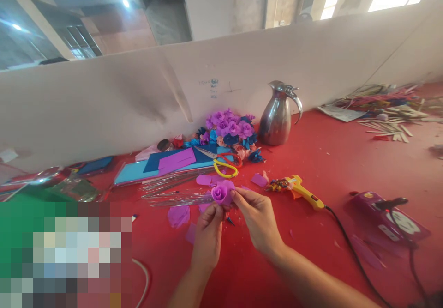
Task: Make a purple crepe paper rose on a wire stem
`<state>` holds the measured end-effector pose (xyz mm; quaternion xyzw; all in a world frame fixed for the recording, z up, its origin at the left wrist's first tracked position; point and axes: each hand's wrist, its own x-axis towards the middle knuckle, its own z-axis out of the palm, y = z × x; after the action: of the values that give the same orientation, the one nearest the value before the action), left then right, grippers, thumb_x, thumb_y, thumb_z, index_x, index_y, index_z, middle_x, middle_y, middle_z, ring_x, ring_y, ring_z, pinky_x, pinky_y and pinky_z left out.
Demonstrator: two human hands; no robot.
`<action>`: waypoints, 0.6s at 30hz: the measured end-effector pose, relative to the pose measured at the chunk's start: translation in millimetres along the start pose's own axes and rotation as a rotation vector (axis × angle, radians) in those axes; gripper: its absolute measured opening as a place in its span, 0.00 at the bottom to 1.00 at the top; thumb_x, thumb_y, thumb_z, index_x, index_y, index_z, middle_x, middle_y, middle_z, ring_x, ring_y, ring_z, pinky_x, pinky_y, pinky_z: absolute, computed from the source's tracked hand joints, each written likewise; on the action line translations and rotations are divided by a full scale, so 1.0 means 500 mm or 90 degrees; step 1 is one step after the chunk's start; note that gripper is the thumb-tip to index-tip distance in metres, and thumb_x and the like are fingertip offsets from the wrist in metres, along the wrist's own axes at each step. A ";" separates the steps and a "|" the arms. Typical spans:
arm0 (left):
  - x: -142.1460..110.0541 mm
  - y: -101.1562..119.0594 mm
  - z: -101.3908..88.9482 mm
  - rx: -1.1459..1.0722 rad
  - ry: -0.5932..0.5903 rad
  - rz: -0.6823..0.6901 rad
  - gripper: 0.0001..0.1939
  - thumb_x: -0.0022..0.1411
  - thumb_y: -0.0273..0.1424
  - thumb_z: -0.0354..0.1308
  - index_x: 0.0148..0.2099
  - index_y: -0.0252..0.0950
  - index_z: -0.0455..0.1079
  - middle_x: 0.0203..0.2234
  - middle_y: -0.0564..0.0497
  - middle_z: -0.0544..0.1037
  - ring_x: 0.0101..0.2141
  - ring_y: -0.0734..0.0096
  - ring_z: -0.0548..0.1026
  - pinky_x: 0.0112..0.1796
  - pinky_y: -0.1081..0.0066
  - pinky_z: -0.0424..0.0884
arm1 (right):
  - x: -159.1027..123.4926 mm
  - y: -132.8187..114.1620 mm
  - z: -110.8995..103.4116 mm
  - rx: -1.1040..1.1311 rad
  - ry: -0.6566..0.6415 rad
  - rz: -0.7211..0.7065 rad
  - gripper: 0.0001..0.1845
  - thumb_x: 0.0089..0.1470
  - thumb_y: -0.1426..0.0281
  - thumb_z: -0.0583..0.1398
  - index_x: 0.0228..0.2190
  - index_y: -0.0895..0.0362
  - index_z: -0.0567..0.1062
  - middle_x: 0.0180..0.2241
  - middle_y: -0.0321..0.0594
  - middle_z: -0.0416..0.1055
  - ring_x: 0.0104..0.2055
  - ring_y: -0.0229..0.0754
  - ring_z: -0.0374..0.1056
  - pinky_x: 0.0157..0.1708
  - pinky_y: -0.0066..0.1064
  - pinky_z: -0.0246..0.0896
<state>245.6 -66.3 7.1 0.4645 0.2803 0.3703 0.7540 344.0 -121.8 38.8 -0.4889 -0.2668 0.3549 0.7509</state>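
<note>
I have a purple flower (221, 192) up above the red tabletop (242, 278), near the middle of my view. My left hand (208, 234) pinches it from below, and my right hand (259, 218) has thumb and finger closed on its right edge. Thin wires (173, 199) lie just to the left. Past the flower, scissors (214, 157) rest by coloured sheets (177, 161), and a heap of flowers (228, 127) sits beside a metal jug (276, 119). A yellow glue gun (306, 193) lies to my right.
</note>
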 end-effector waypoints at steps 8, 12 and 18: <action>-0.004 0.007 0.007 0.036 0.021 0.005 0.13 0.52 0.41 0.63 0.27 0.36 0.72 0.23 0.53 0.71 0.30 0.71 0.66 0.35 0.72 0.64 | -0.005 -0.005 0.002 0.002 -0.009 0.025 0.13 0.51 0.62 0.62 0.32 0.57 0.81 0.23 0.37 0.72 0.27 0.38 0.65 0.31 0.29 0.62; -0.003 0.003 0.003 0.028 0.010 -0.001 0.11 0.54 0.40 0.62 0.32 0.37 0.75 0.27 0.51 0.75 0.33 0.68 0.69 0.38 0.69 0.65 | -0.005 -0.006 0.002 0.009 -0.009 0.027 0.13 0.50 0.62 0.62 0.33 0.58 0.81 0.23 0.37 0.72 0.27 0.38 0.65 0.29 0.29 0.62; -0.003 -0.002 -0.003 0.021 0.000 -0.001 0.10 0.54 0.39 0.62 0.32 0.37 0.75 0.29 0.50 0.76 0.37 0.65 0.71 0.40 0.67 0.65 | -0.005 -0.006 -0.001 0.011 -0.022 0.022 0.12 0.51 0.63 0.62 0.33 0.56 0.81 0.25 0.36 0.74 0.27 0.36 0.65 0.30 0.28 0.62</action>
<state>243.9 -66.8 5.4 0.4765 0.2865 0.3654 0.7466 343.7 -124.8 41.5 -0.4807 -0.2681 0.3783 0.7443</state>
